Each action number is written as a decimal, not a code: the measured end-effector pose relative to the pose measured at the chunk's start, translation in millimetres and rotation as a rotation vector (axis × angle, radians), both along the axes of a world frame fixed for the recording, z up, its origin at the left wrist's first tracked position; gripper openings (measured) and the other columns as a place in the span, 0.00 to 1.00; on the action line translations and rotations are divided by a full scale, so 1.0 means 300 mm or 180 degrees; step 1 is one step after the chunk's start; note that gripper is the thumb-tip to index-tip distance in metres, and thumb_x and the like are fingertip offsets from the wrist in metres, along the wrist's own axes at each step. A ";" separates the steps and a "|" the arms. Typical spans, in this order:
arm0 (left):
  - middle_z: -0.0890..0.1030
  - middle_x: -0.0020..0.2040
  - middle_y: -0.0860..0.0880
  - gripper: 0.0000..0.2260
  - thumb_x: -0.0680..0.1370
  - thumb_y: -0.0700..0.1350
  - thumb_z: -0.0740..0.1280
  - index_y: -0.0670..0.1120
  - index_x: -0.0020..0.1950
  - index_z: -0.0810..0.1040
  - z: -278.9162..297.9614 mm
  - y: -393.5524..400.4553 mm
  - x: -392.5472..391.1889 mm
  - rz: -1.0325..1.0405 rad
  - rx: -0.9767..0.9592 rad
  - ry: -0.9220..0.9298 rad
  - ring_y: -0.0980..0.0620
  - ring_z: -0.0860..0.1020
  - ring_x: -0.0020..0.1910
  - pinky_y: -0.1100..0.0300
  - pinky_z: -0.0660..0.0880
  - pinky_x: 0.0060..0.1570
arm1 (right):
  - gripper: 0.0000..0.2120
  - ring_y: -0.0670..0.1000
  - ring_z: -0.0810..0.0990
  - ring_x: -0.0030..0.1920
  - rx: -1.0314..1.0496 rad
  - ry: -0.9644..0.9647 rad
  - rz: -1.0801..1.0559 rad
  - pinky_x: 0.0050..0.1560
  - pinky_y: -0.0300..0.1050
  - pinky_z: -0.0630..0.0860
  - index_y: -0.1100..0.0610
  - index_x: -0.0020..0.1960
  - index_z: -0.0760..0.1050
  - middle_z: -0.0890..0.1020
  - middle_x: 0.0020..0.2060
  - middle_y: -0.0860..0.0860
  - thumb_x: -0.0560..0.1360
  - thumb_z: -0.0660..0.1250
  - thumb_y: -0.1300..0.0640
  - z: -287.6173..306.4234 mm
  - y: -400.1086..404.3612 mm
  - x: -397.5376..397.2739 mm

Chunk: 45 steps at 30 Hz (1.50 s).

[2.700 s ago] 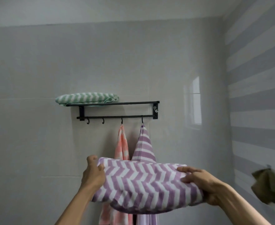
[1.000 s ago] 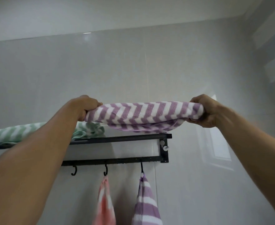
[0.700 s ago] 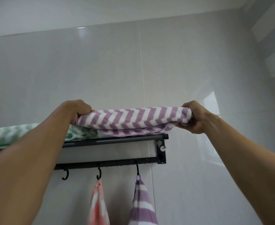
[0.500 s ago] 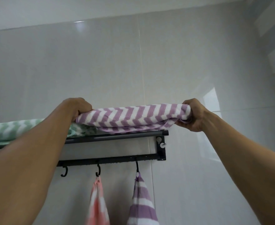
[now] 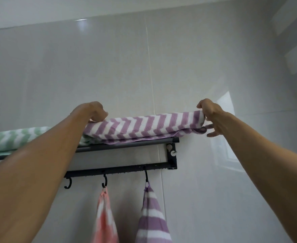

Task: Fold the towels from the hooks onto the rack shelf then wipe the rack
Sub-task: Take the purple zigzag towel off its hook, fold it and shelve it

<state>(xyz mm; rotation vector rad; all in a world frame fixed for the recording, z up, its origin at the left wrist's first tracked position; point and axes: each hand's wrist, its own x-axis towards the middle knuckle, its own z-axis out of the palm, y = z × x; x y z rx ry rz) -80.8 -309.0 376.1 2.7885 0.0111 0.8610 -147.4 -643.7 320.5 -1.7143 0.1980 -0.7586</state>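
Green-and-white towel (image 5: 12, 137), folded, is seen lying on the left part of the rack shelf (image 5: 126, 145), its right end hidden behind the left forearm. The left hand (image 5: 95, 111) is laid on the left end of the folded purple-and-white towel (image 5: 144, 127), knuckles up and fingers curled down onto the cloth; whether the cloth is actually gripped cannot be told. That towel is set on the right part of the shelf, just beside the green one, with a lower layer drooping over the front bar. Below, an empty hook (image 5: 68, 184) is seen on the lower rail, then a pink striped towel (image 5: 105, 218) hung from the next hook, then a purple striped towel (image 5: 152, 220) hung from a third. The right end of the folded towel is touched by the right hand (image 5: 212, 116), its fingers spread and loose, with nothing pinched.
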 end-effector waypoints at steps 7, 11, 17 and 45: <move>0.68 0.77 0.40 0.36 0.81 0.67 0.44 0.44 0.74 0.71 -0.045 -0.004 0.023 -0.0298 -0.0050 -0.0234 0.36 0.67 0.74 0.34 0.58 0.73 | 0.20 0.59 0.75 0.47 -0.2508 -0.0970 -0.1436 0.62 0.60 0.70 0.53 0.41 0.78 0.77 0.41 0.55 0.79 0.51 0.46 -0.050 0.139 -0.013; 0.64 0.78 0.39 0.34 0.83 0.63 0.40 0.41 0.77 0.65 -0.096 -0.046 -0.020 -0.0152 0.0135 -0.0174 0.37 0.61 0.78 0.29 0.41 0.73 | 0.25 0.59 0.75 0.56 -0.3156 -0.0321 -0.1815 0.70 0.68 0.57 0.55 0.41 0.75 0.78 0.40 0.54 0.80 0.44 0.45 -0.092 0.193 0.010; 0.74 0.70 0.38 0.34 0.83 0.63 0.41 0.40 0.64 0.75 -0.125 0.016 -0.065 -0.0202 0.0158 -0.0606 0.37 0.69 0.71 0.30 0.43 0.74 | 0.22 0.59 0.70 0.67 -0.3152 -0.0572 -0.1847 0.71 0.70 0.56 0.54 0.48 0.78 0.80 0.55 0.53 0.80 0.47 0.46 -0.130 0.238 -0.040; 0.83 0.53 0.45 0.13 0.82 0.55 0.61 0.47 0.52 0.80 -0.713 0.337 -0.455 -0.0847 -0.1319 -0.1500 0.41 0.79 0.54 0.49 0.74 0.54 | 0.19 0.55 0.78 0.61 -0.2692 -0.0302 -0.0435 0.60 0.53 0.77 0.54 0.66 0.77 0.79 0.65 0.54 0.76 0.65 0.53 -0.662 0.669 -0.433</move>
